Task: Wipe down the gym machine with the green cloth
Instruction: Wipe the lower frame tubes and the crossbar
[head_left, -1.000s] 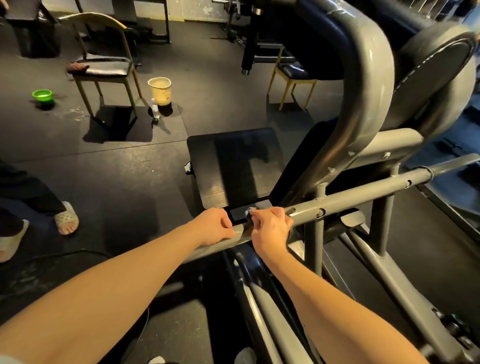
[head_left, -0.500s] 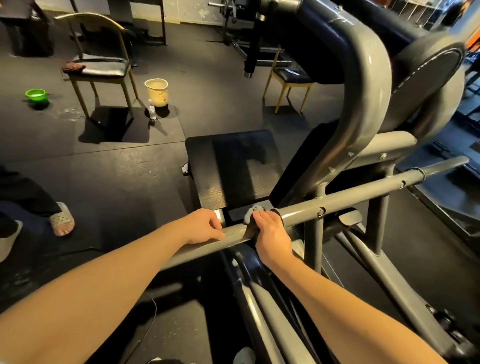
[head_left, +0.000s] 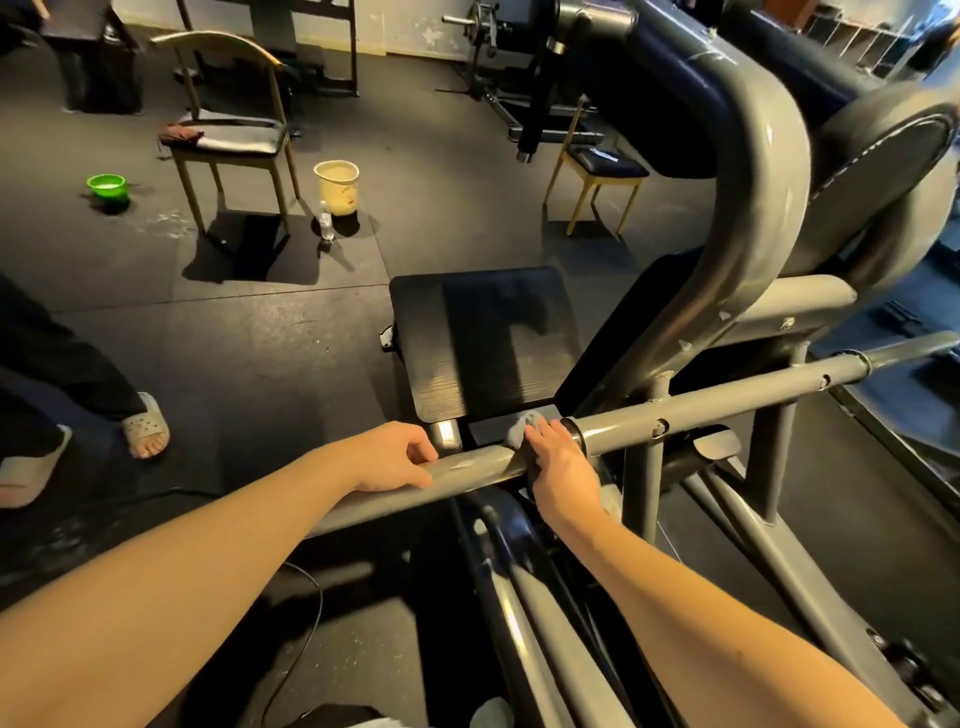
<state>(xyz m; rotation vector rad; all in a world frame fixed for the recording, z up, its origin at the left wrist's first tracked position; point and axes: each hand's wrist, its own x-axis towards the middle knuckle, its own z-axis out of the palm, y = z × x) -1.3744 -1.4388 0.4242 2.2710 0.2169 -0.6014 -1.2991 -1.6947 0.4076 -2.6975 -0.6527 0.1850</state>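
A grey gym machine fills the right half, with a long grey horizontal bar (head_left: 727, 405) crossing in front of a black ribbed footplate (head_left: 488, 343). My right hand (head_left: 558, 462) presses a small cloth (head_left: 521, 427) against the bar, fingers wrapped over it; the cloth looks pale grey in this light and only a bunched end shows beyond my fingertips. My left hand (head_left: 395, 454) grips the same bar a little to the left, fingers curled over its top.
A chair (head_left: 228, 135) with a brown rag on its seat, a green bowl (head_left: 107, 187), a beige bucket (head_left: 337, 187) and a small bottle (head_left: 325, 221) stand on the black floor behind. A person's sandalled foot (head_left: 145, 426) is at the left. A cable lies below.
My right hand has turned flatter over the bar and slid slightly, with the cloth now showing past its fingertips. The left hand keeps its hold on the bar.
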